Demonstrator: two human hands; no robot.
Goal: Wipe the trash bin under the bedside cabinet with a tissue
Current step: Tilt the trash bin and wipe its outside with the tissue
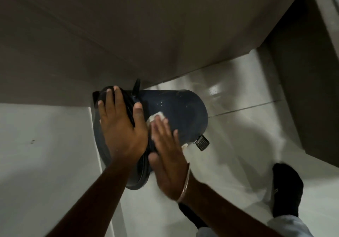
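Note:
A dark blue pedal trash bin (180, 112) stands on the pale floor just under the bedside cabinet (110, 35). My left hand (121, 125) lies flat on its black lid (102, 97), fingers spread and thumb over the lid's edge. My right hand (167, 152) presses a white tissue (156, 117) flat against the bin's side; the tissue shows above my fingertips and most of it is hidden under the palm. A bangle sits on my right wrist. The black foot pedal (201, 142) sticks out at the bin's lower right.
The brown cabinet fills the top of the view and overhangs the bin. A dark panel (302, 90) stands at the right. A white wall or board (45, 154) is on the left. My dark-socked foot (286, 187) rests on the tiled floor (238, 108) at lower right.

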